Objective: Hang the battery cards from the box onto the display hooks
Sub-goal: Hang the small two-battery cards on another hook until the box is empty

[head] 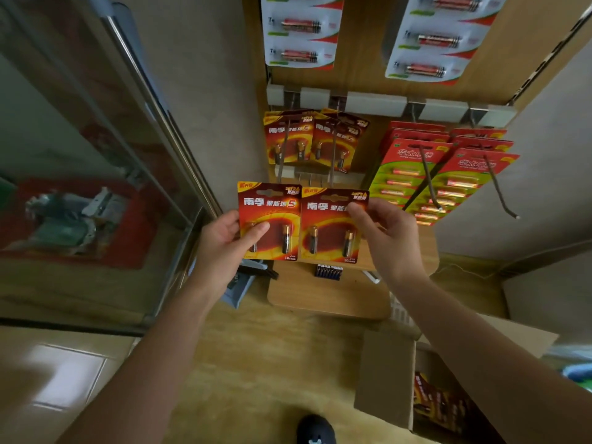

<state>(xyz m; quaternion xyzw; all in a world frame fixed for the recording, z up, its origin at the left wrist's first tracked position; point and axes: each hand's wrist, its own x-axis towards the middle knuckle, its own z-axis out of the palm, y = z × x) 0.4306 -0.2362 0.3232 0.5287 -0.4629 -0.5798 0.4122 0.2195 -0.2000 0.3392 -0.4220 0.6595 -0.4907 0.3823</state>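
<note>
Both hands are up in front of the display board point(368, 81), and each one pinches a battery card. My left hand point(224, 241) grips the left card point(270, 219) by its left edge, with my thumb lying across the front over one battery. My right hand point(384, 232) grips the right card point(330, 225) near its top right corner. The two cards are side by side, upright, with their inner edges touching.

Just above them, more red and gold cards point(307, 139) like mine hang on two thin hooks point(333, 161) at the left side of the board. At the right side, red and green cards point(432, 174) hang on longer hooks point(431, 181) that stick out toward me. White cards point(301, 30) with single batteries hang along the top edge.

Down by my right arm, an open cardboard box point(387, 376) sits on the floor. I can see more red cards point(432, 398) inside it. A glass case point(96, 187) stands on my left.
</note>
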